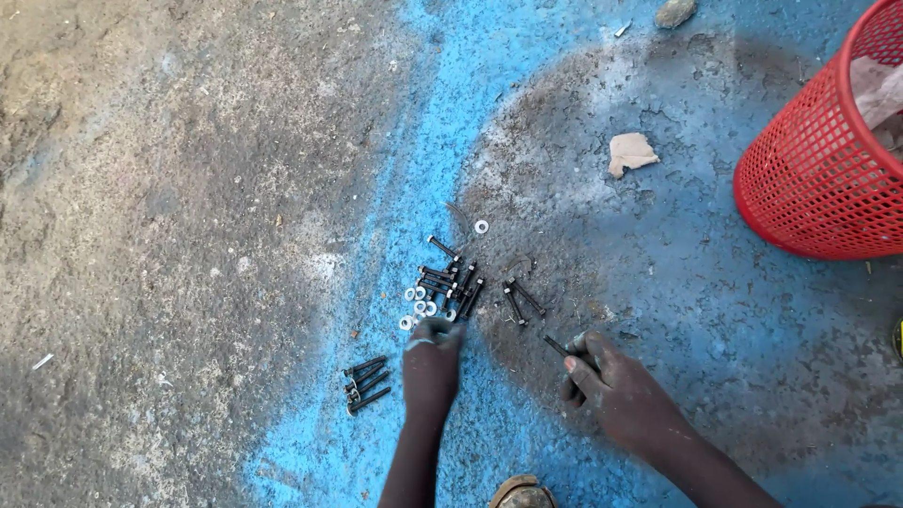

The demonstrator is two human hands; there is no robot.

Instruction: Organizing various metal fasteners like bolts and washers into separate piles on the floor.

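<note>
Left hand reaching forward over the blue-painted floor, fingers curled down and bunched, tips touching the floor at the near edge of a cluster of small silver washers. Whether a washer is pinched under those fingertips: cannot tell, hidden by the back of the hand. Just beyond the fingertips, a loose heap of black bolts, lying crisscross, touching one another. One lone washer farther ahead, apart from the heap. To the outer side of the left wrist, a tidy row of black bolts laid side by side.

Right hand resting low on the floor, closed in a pinch, thumb and forefinger gripping one black bolt that pokes out toward the left hand. Ahead of this hand, between both hands, a pair of crossed bolts lying on the dark, oily patch.

Well beyond the right hand, a crumpled scrap of paper; far off to its outer side, a red mesh basket standing on the floor. Near the top edge, a small stone.
</note>
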